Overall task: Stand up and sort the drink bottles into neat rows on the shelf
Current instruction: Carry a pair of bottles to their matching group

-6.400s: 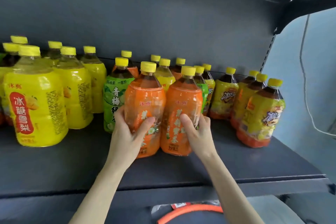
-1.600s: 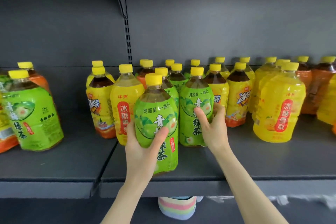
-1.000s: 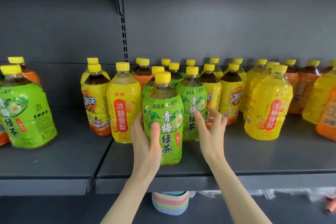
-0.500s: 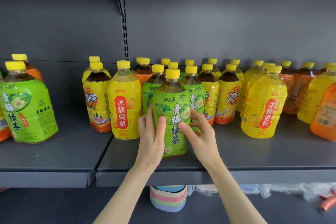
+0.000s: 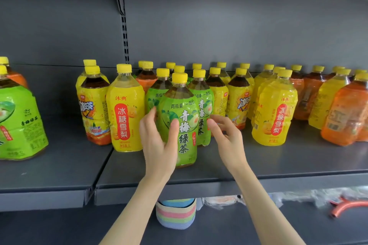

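A green tea bottle (image 5: 184,125) with a yellow cap stands upright near the shelf's (image 5: 278,167) front edge, ahead of two more green bottles (image 5: 203,103). My left hand (image 5: 159,143) holds its left side, thumb across the label and fingers up along the side. My right hand (image 5: 227,137) hovers just right of the bottle, fingers loosely spread and holding nothing. Yellow pear-drink bottles (image 5: 125,113) and iced-tea bottles (image 5: 93,109) stand to the left of the green ones.
More yellow bottles (image 5: 276,111) and orange bottles (image 5: 346,113) stand to the right. A large green bottle (image 5: 18,121) stands on the left shelf section. Below the shelf lie a striped basket (image 5: 175,213) and an orange hose (image 5: 346,205).
The green bottle has been set down in front of the other green ones. My right hand has come off it and moved slightly right; my left hand stays on it.
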Available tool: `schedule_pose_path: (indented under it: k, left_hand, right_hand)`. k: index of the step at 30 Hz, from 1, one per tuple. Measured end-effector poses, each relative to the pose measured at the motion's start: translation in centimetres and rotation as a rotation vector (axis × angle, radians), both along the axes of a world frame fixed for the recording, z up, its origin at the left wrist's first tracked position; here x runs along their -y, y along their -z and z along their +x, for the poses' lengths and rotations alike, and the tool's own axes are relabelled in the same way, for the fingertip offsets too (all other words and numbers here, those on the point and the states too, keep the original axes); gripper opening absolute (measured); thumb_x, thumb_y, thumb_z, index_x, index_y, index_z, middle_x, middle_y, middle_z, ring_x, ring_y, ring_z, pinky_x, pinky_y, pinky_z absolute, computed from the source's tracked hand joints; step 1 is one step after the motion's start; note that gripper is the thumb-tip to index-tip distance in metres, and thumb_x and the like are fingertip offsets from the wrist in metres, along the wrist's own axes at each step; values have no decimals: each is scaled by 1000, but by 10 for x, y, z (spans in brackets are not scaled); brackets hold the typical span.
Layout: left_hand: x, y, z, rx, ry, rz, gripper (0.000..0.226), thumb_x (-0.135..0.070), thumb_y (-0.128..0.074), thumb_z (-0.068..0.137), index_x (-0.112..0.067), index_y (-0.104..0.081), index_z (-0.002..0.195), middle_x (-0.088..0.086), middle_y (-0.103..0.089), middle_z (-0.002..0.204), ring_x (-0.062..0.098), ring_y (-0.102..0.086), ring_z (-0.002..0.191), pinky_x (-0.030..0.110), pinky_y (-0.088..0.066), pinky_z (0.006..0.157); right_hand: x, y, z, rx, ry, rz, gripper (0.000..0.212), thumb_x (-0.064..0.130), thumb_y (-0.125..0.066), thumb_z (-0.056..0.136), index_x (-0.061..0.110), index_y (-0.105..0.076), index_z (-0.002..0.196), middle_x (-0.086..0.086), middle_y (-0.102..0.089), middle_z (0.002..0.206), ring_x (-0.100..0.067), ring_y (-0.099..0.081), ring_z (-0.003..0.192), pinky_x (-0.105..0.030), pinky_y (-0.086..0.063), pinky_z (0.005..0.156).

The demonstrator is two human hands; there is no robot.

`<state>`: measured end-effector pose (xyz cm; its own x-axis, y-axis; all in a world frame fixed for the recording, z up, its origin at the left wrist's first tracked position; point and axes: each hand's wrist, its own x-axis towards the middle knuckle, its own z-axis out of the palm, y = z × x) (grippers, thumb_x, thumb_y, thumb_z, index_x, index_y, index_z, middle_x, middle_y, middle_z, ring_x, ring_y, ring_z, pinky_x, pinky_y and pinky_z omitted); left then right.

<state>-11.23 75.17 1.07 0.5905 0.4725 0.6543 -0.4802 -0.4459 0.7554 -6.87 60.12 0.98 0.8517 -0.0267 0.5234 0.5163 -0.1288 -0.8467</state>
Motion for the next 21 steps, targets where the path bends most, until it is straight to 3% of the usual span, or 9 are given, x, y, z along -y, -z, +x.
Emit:
schedule_pose_path:
  k: [2,4,9,11,15,21]
  left_hand:
    - [11,-11,6,50,-82,44,67,-48,-53,86,-15,-34,142,4,-40,140,13,-38,129,29,-34,104]
    - [18,-20,14,82,-150,112,73,-51,-54,86,-13,-31,144,7,-39,144,16,-36,132,29,-33,104]
    - [25,-21,26,117,-295,207,77,-62,-41,88,-5,-39,139,13,-49,137,26,-47,126,34,-44,95]
    - [25,-18,28,136,-333,208,74,-61,-41,89,-4,-41,137,13,-51,135,25,-49,125,30,-45,95]
    - [25,-15,30,162,-361,205,70,-56,-45,90,-4,-40,137,12,-50,136,9,-41,123,1,-29,95]
    - [28,-16,28,157,-389,212,66,-46,-49,90,0,-41,136,15,-51,134,10,-40,122,-4,-25,94]
  right_hand:
    - [13,-9,15,24,64,-19,19,37,-59,93,31,-60,111,3,-63,117,0,-59,102,-6,-46,74]
    - [21,-20,33,53,118,-47,31,35,-57,95,25,-56,125,3,-58,128,-6,-54,114,-7,-44,78]
    - [28,-44,79,68,175,-151,56,37,-56,96,19,-39,145,-2,-43,147,-17,-37,136,-39,-36,111]
    - [27,-47,92,64,202,-218,59,39,-56,96,19,-36,147,-5,-42,148,-23,-33,138,-42,-31,112]
    - [24,-51,108,82,316,-405,64,49,-52,94,20,-35,148,-9,-44,148,-34,-28,140,-45,-22,113]
    - [30,-58,113,105,354,-492,63,51,-54,93,20,-40,146,-10,-56,138,-33,-32,136,-43,-31,106]
